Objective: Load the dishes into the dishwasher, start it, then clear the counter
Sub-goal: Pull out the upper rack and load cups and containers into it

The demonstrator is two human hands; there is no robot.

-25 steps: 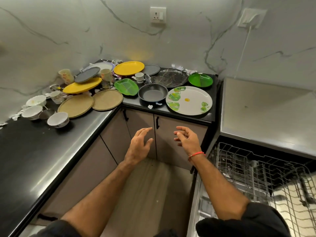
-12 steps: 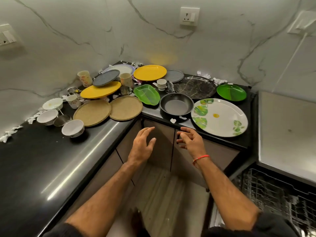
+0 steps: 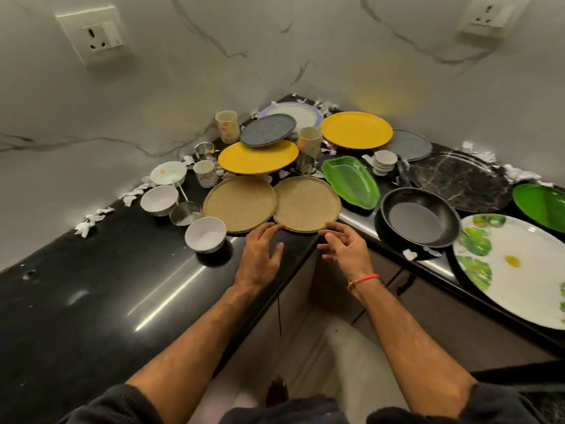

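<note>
The person stands at the inner corner of a black L-shaped counter (image 3: 91, 301), both arms stretched fwd. The left hand (image 3: 261, 258) hovers over the counter edge, fingers spread and relaxed, tips just beside the near rims of two tan round plates. The right hand (image 3: 345, 249), w/ a red thread on the wrist, is near the right tan plate (image 3: 307, 203), fingers loosely bent and apart; it holds nothing. I cannot tell if any fingertip really touches a rim.

The left tan plate (image 3: 240, 205) lies flat and touches the right one. Behind them a yellow plate (image 3: 258, 157) sits raised on other items, w/ a grey plate (image 3: 268, 130) tilted on top of it. A second yellow plate (image 3: 356, 130) is further back. To the left: white bowls (image 3: 205, 234), a small steel strainer (image 3: 185, 213), cups. To the right: a green leaf-shaped dish (image 3: 351, 182), a black frying pan (image 3: 419, 217), a dark marble-look platter (image 3: 458, 179), a green plate (image 3: 541, 206), and a big white plate with leaf print (image 3: 516, 270) at the counter edge. Crumpled paper bits lie along the wall. The dishwasher is not in this view.
</note>
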